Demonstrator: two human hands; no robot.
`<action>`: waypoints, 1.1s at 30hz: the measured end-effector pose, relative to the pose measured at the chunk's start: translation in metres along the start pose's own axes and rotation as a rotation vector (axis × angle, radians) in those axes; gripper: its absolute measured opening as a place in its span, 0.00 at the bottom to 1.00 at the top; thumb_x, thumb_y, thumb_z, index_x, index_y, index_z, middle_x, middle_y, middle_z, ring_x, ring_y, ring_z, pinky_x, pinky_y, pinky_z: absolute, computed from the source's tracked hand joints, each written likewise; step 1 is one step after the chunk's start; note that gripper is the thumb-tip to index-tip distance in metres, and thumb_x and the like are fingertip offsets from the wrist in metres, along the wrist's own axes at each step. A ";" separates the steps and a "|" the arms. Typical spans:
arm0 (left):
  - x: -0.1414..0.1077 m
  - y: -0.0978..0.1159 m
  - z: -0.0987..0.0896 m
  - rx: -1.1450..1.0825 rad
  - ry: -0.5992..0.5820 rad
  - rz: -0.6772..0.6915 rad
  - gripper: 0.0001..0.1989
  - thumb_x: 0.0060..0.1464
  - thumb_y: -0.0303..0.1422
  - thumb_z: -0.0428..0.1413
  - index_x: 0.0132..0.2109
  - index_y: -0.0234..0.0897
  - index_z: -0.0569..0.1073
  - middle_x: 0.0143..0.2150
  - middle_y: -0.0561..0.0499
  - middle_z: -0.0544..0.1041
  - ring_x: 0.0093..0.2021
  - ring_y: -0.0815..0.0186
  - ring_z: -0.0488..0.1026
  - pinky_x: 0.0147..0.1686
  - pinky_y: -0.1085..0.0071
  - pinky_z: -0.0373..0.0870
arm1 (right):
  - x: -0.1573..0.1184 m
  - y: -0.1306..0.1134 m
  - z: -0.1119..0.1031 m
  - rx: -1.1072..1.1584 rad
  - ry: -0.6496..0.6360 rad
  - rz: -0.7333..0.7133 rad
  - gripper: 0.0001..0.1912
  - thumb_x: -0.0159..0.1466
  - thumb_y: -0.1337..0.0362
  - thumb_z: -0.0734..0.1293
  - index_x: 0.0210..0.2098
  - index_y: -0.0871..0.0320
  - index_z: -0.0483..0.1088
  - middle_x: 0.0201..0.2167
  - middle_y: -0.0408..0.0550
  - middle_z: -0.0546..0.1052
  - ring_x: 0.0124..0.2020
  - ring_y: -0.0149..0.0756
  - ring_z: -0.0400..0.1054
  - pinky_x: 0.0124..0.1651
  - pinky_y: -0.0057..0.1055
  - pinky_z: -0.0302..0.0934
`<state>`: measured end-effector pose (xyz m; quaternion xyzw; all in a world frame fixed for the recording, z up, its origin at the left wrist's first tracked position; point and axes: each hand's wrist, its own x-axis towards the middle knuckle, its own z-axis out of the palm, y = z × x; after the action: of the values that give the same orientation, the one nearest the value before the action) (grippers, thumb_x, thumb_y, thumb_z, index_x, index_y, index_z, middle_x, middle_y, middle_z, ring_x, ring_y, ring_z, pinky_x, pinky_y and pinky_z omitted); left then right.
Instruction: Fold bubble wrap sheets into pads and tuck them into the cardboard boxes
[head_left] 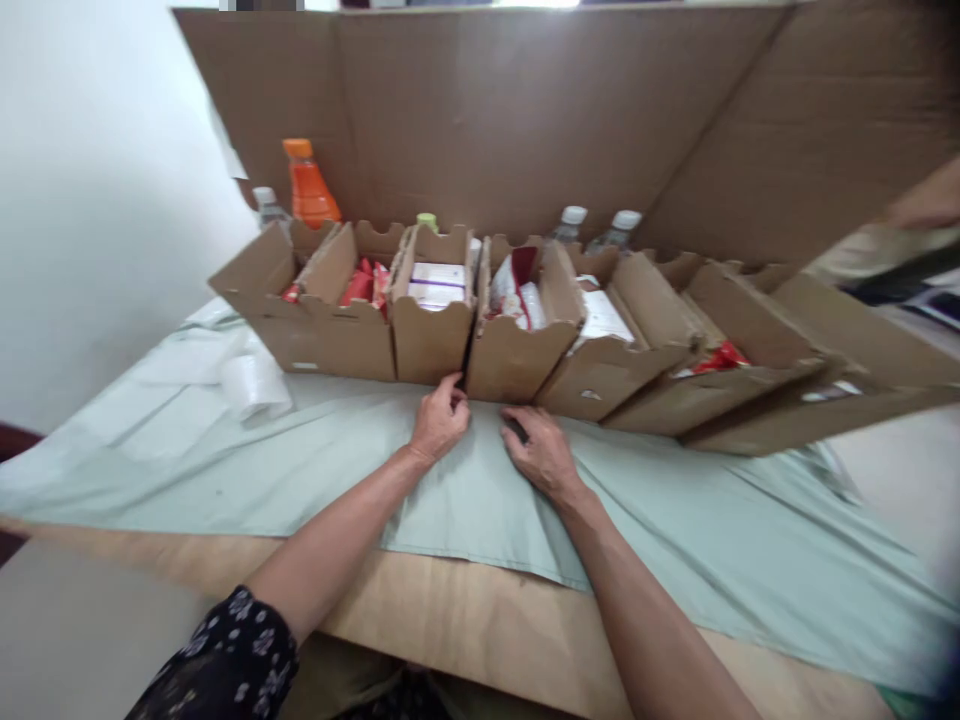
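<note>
My left hand (439, 418) reaches to the foot of a narrow cardboard box (431, 335) with white packs inside. Its index finger touches the box's lower edge by the gap to the neighbouring box; the other fingers are loosely bent, and no held thing shows. Lying on the pale green cloth (465, 490), my right hand (541, 448) has bent fingers, a dark gap showing between thumb and fingers. Its fingertips are by the base of another cardboard box (517, 355), which holds a red-and-white packet (511, 285). Whether they touch that box I cannot tell.
More open cardboard boxes stand in a row, some leaning at the right (780, 405). Behind rise a tall cardboard panel (525, 120), an orange bottle (311, 190) and clear bottles with white caps (574, 220). Clear plastic wrap (255, 385) lies left. Wooden table edge (487, 610) in front.
</note>
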<state>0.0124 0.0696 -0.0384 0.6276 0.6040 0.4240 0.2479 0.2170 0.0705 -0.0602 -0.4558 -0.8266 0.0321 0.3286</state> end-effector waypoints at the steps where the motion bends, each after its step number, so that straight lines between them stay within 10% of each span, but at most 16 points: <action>1: -0.002 0.000 -0.001 0.008 -0.004 -0.001 0.28 0.57 0.24 0.54 0.65 0.31 0.69 0.46 0.43 0.84 0.46 0.59 0.81 0.53 0.62 0.77 | 0.001 0.002 0.000 0.008 0.002 -0.011 0.15 0.64 0.64 0.64 0.46 0.58 0.79 0.43 0.56 0.84 0.45 0.50 0.76 0.51 0.47 0.70; 7: -0.071 0.005 -0.029 0.035 -0.130 0.130 0.28 0.52 0.25 0.58 0.61 0.35 0.74 0.55 0.41 0.82 0.56 0.54 0.78 0.60 0.58 0.75 | 0.007 0.009 0.004 0.024 0.026 -0.075 0.16 0.66 0.60 0.63 0.45 0.59 0.80 0.42 0.57 0.84 0.43 0.52 0.76 0.50 0.49 0.71; 11: -0.136 -0.008 -0.094 0.041 -0.281 0.283 0.11 0.49 0.31 0.66 0.42 0.44 0.83 0.44 0.51 0.85 0.47 0.61 0.81 0.51 0.69 0.79 | 0.007 0.013 0.007 0.004 0.048 -0.085 0.16 0.66 0.58 0.63 0.44 0.58 0.80 0.41 0.56 0.84 0.43 0.52 0.77 0.50 0.49 0.71; 19: -0.115 -0.095 -0.258 0.430 0.415 -0.054 0.24 0.55 0.29 0.57 0.59 0.33 0.76 0.68 0.30 0.68 0.71 0.36 0.62 0.70 0.35 0.55 | 0.008 0.017 0.010 -0.012 0.061 -0.068 0.16 0.66 0.57 0.63 0.43 0.57 0.80 0.40 0.55 0.84 0.43 0.51 0.77 0.50 0.48 0.72; 26: -0.066 -0.115 -0.265 0.463 0.513 -0.103 0.21 0.50 0.27 0.59 0.53 0.37 0.80 0.74 0.37 0.64 0.75 0.40 0.56 0.73 0.42 0.52 | 0.009 0.012 0.006 0.003 0.058 -0.032 0.15 0.66 0.58 0.63 0.41 0.56 0.80 0.40 0.56 0.84 0.43 0.51 0.78 0.51 0.49 0.72; 33: -0.092 -0.064 -0.261 0.090 0.606 -0.106 0.17 0.58 0.42 0.58 0.47 0.36 0.81 0.52 0.44 0.80 0.58 0.53 0.75 0.61 0.58 0.70 | 0.007 0.004 0.003 0.062 0.026 0.083 0.15 0.64 0.59 0.63 0.41 0.56 0.80 0.42 0.57 0.84 0.46 0.52 0.77 0.54 0.50 0.71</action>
<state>-0.2313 -0.0629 0.0223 0.4504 0.7006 0.5512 0.0505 0.2157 0.0788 -0.0609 -0.4796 -0.8013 0.0653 0.3515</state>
